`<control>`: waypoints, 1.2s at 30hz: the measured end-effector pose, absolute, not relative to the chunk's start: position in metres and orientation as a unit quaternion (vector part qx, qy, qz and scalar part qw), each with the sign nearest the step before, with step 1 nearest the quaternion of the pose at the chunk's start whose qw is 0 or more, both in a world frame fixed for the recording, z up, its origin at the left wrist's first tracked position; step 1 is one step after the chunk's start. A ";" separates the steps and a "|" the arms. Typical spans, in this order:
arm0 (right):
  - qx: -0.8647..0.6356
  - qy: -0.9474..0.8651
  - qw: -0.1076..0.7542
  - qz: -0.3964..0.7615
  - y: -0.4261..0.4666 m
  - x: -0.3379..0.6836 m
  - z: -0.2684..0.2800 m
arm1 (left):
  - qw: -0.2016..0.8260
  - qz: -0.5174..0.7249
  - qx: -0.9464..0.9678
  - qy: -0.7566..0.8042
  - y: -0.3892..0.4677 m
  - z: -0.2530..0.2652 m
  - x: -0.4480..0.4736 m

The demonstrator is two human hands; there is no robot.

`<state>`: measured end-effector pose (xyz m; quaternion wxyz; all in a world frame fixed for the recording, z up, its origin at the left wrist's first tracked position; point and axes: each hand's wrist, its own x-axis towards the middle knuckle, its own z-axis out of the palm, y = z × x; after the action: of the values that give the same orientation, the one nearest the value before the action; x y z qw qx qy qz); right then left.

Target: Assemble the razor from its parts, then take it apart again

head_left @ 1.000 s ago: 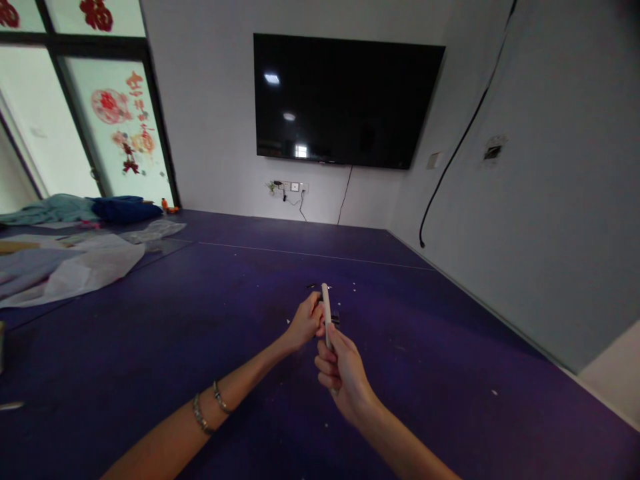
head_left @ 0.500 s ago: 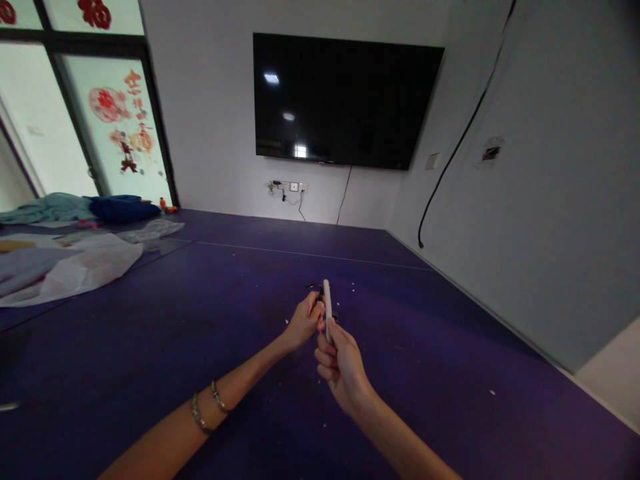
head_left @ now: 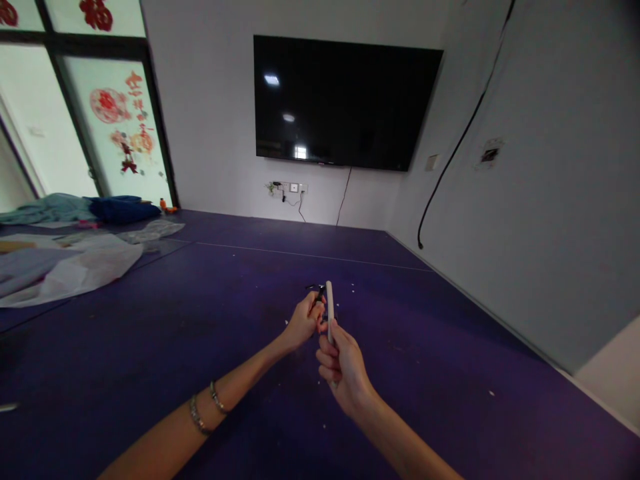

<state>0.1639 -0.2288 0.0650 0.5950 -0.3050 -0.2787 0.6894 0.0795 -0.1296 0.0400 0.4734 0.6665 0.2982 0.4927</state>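
Observation:
In the middle of the view my right hand [head_left: 346,367] is closed around a slim off-white stick [head_left: 330,301], which points up and away from me. Just left of it, my left hand [head_left: 303,324] grips a small black tool with a shiny tip [head_left: 321,292]; its exact kind is too small to make out. The tool's tip is close beside the upper part of the stick; whether they touch I cannot tell. A small dark piece [head_left: 311,287] shows just beyond my left fingers. Both hands are over a purple surface [head_left: 240,333] dotted with small white bits.
White plastic sheeting [head_left: 100,267] and a dark blue cloth [head_left: 125,209] lie at the left. A large television [head_left: 345,100] hangs on the far wall. A black cable [head_left: 453,153] dangles along the right wall.
The stick in my right hand has shifted slightly right, away from the black tool, whose shiny tip shows more clearly. Both hands keep their grips.

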 end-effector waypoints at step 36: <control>-0.322 -0.270 0.590 0.689 -0.238 0.161 0.053 | 0.495 0.492 0.646 0.309 -0.127 0.039 0.079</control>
<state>0.1614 -0.2381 0.0527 0.5903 -0.3216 -0.2697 0.6895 0.0788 -0.1271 0.0394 0.4953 0.6462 0.3091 0.4915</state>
